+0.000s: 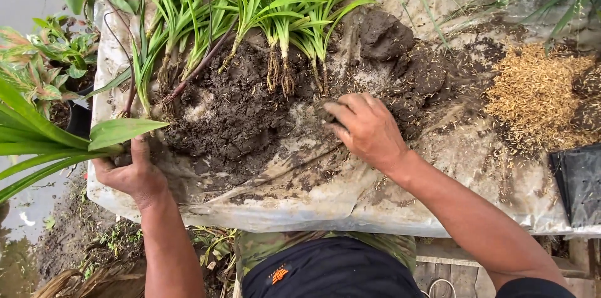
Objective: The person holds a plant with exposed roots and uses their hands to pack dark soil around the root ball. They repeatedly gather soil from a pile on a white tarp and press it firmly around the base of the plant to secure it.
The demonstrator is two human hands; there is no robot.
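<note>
My left hand (pixel 133 173) grips the base of a broad-leaved green plant (pixel 56 144) at the dirty white plastic sheet's (pixel 300 201) left edge. My right hand (pixel 366 128) curls into the dark crumbly soil (pixel 238 110) mid-sheet; best scoop loosely, keeping roots upright.

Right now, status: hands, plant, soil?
Left hand grips a leafy plant at the sheet's edge. Right hand digs into dark soil. Bare-root seedlings lie behind.
</note>
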